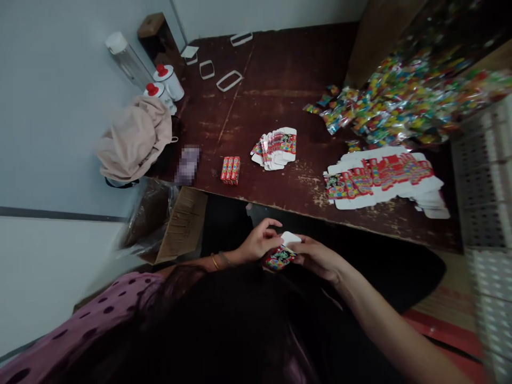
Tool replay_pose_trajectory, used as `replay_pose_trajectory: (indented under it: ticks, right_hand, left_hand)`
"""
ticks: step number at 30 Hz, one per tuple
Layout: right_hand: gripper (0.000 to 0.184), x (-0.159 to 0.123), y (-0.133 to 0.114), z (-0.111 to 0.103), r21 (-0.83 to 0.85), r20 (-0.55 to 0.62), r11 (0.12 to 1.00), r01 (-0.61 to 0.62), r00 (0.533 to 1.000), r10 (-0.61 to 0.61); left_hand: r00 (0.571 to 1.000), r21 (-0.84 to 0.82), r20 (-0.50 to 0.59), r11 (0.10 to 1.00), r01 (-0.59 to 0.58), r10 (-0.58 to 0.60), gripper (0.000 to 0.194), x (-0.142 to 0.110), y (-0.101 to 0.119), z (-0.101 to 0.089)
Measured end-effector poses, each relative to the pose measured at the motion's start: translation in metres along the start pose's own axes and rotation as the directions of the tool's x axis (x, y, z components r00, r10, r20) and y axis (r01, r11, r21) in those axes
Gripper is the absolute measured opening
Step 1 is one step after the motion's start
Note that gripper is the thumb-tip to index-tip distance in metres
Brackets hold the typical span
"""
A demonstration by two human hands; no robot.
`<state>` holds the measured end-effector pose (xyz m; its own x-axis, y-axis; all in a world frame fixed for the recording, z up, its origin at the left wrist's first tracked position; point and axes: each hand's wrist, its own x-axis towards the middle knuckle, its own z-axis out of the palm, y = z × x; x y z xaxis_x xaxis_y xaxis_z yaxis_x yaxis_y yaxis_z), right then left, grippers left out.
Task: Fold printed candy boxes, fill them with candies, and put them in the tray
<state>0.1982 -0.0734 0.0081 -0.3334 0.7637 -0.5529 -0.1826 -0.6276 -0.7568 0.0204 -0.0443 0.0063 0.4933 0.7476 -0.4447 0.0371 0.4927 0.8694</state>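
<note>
Just off the table's front edge, above my lap, I hold a small red printed carton (280, 258) with a white flap standing up at its top. My right hand (319, 258) grips the carton from the right side, thumb near the flap. My left hand (261, 241) has its thumb pressed at the carton's left upper edge, the index finger raised and bent above it. Whether anything is inside the carton is hidden. On the table beyond lie a fanned stack of flat cartons (276, 148) and a small block of red boxes (230, 170).
At right, a long row of flat cartons (384, 178) lies before a heap of wrapped candies (400, 101). White oval rings (229, 80), lidded mugs (170, 84) and a beige bag (138, 138) stand left. An open cardboard box (182, 224) sits below the table edge (280, 207).
</note>
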Motion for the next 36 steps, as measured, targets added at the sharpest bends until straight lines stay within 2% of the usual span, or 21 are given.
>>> replay_pose_trajectory:
  ticks: [2,5,7,9,12,14,18,21,24,26,28,30,32,34,36]
  right_hand:
    - [0.024,0.001,-0.007,0.002,-0.193,0.005,0.977,0.088,0.996,-0.089]
    - [0.036,0.001,-0.011,0.007,-0.474,-0.02,0.837,0.272,0.947,-0.319]
    - [0.043,0.003,-0.01,0.009,-0.548,-0.001,0.782,0.297,0.935,-0.356]
    - [0.038,0.008,-0.006,0.007,-0.545,0.005,0.795,0.266,0.949,-0.315]
    - [0.032,0.015,-0.002,0.003,-0.561,-0.025,0.799,0.219,0.96,-0.28]
    - [0.03,0.015,-0.001,0.003,-0.606,-0.029,0.761,0.233,0.949,-0.314]
    - [0.025,0.002,0.01,0.008,-0.647,0.036,0.67,0.364,0.892,-0.45]
    - [0.027,-0.007,0.024,0.015,-0.615,0.006,0.683,0.394,0.868,-0.496]
    - [0.044,-0.004,0.032,0.021,-0.497,-0.161,0.791,0.356,0.858,-0.487]
    - [0.056,0.002,0.027,0.021,-0.357,-0.197,0.877,0.321,0.892,-0.406]
    - [0.047,0.008,0.011,0.015,-0.325,-0.166,0.903,0.283,0.922,-0.349]
    - [0.031,0.015,-0.015,0.003,-0.45,-0.118,0.838,0.308,0.91,-0.397]
    - [0.024,0.025,-0.047,-0.015,-0.606,0.038,0.703,0.373,0.896,-0.443]
    - [0.023,0.044,-0.084,-0.038,-0.705,0.216,0.572,0.419,0.895,-0.39]
    - [0.022,0.073,-0.122,-0.066,-0.795,0.204,0.448,0.41,0.875,-0.439]
  left_hand:
    - [0.983,-0.165,0.049,0.97,0.181,-0.175,0.04,0.006,-0.006,0.001]
    - [0.887,-0.295,0.236,0.84,0.455,-0.397,0.034,0.011,-0.015,-0.002]
    - [0.828,-0.32,0.328,0.772,0.55,-0.454,0.035,0.011,-0.02,-0.006]
    - [0.813,-0.346,0.369,0.746,0.57,-0.45,0.035,0.01,-0.024,-0.01]
    - [0.823,-0.384,0.438,0.752,0.535,-0.362,0.039,0.005,-0.026,-0.015]
    - [0.845,-0.394,0.447,0.784,0.48,-0.293,0.043,0.0,-0.027,-0.018]
    - [0.892,-0.387,0.378,0.834,0.395,-0.247,0.048,-0.009,-0.026,-0.017]
    - [0.922,-0.399,0.318,0.852,0.34,-0.219,0.056,-0.009,-0.025,-0.013]
    - [0.977,-0.416,0.184,0.892,0.176,-0.107,0.069,-0.001,-0.018,-0.009]
    - [1.0,-0.4,0.013,0.916,-0.014,0.021,0.068,0.008,-0.007,-0.009]
    - [0.976,-0.305,-0.164,0.934,-0.188,0.143,0.057,0.017,0.007,-0.015]
    - [0.94,-0.121,-0.245,0.955,-0.271,0.236,0.044,0.025,0.023,-0.027]
    - [0.944,0.089,-0.16,0.957,-0.276,0.287,0.036,0.029,0.035,-0.04]
    - [0.973,0.235,0.042,0.944,-0.23,0.226,0.029,0.033,0.043,-0.051]
    - [0.972,0.261,0.214,0.953,-0.155,0.1,0.028,0.038,0.045,-0.053]
